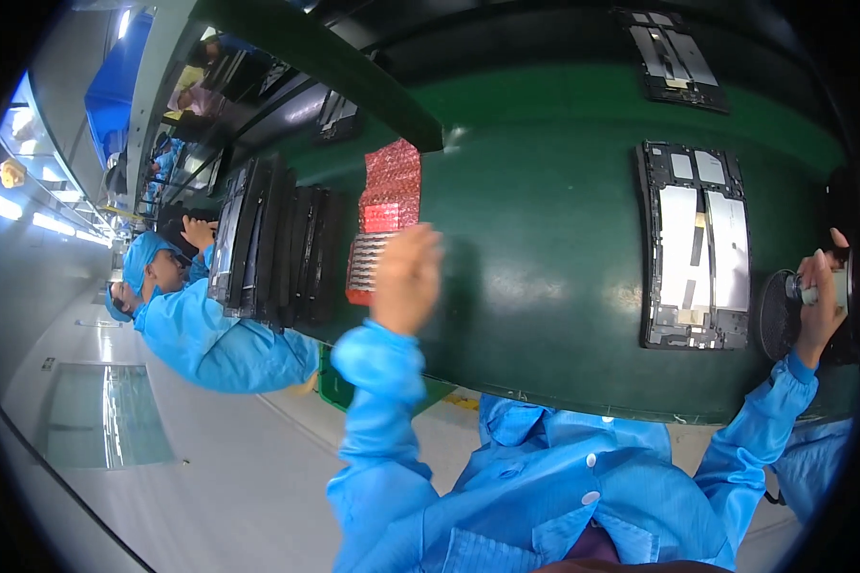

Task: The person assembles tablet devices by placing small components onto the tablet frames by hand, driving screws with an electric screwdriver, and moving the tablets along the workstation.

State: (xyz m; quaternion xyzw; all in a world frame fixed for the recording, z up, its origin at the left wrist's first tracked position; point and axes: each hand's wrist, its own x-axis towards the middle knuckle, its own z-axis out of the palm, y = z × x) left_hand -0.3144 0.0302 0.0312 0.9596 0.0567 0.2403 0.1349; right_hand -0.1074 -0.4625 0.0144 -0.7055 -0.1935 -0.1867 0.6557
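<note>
My left hand (406, 280) is over the right side of a red tray (361, 272) with a row of slim silvery parts in it. Motion smears its fingers, so I cannot tell whether they hold anything. Red bubble wrap (392, 181) lies at the tray's far end. At the far right, my right hand (816, 310) is closed around a pale, cylinder-like thing (839, 289) beside a round black mesh-like piece (779, 315). Between my hands, nearer the right one, an opened tablet (698, 244) lies flat, showing two long silver battery packs and black edges.
Another opened tablet (674, 57) lies farther back on the green table (535, 229). A row of dark upright panels (272, 239) stands on the left. A green post (325, 67) slants overhead. A co-worker in blue (210, 334) is at the left, beside the table.
</note>
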